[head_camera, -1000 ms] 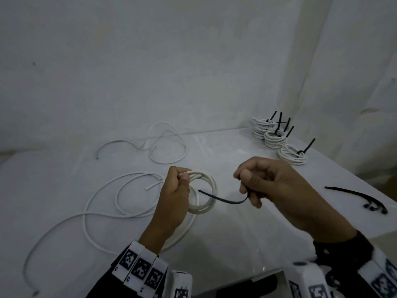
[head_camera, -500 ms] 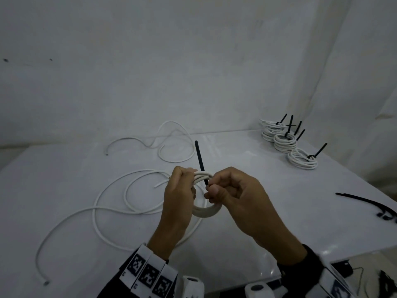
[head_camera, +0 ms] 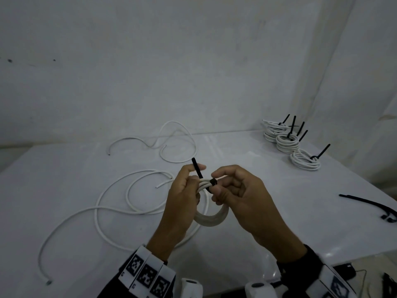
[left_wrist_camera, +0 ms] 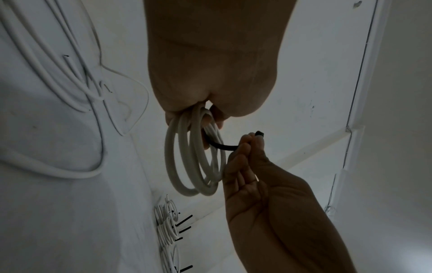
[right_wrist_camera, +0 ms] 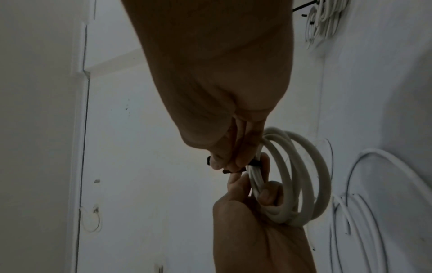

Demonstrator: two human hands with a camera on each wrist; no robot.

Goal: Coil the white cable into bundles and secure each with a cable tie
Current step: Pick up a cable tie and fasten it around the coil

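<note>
A small coil of white cable (head_camera: 211, 218) hangs above the table's middle, and my left hand (head_camera: 182, 203) grips its top strands. A black cable tie (head_camera: 197, 169) loops round those strands; its free end sticks up past my left fingers. My right hand (head_camera: 234, 192) pinches the tie's head (head_camera: 213, 182) against the coil. From the left wrist, the coil (left_wrist_camera: 191, 158) hangs below my fist, and the tie (left_wrist_camera: 224, 146) runs to my right fingertips. The right wrist view shows the tie (right_wrist_camera: 254, 163) tight across the coil (right_wrist_camera: 299, 177).
Loose white cable (head_camera: 120, 201) sprawls over the white table (head_camera: 279, 201) on the left, and a second loose piece (head_camera: 171, 143) lies at the back. Several tied bundles (head_camera: 305, 161) stand at the back right. Spare black ties (head_camera: 371, 206) lie near the right edge.
My right hand brought the black tie over to the coil and wrapped it round the strands. Its tail now points up, and the head sits pinched at the coil's top.
</note>
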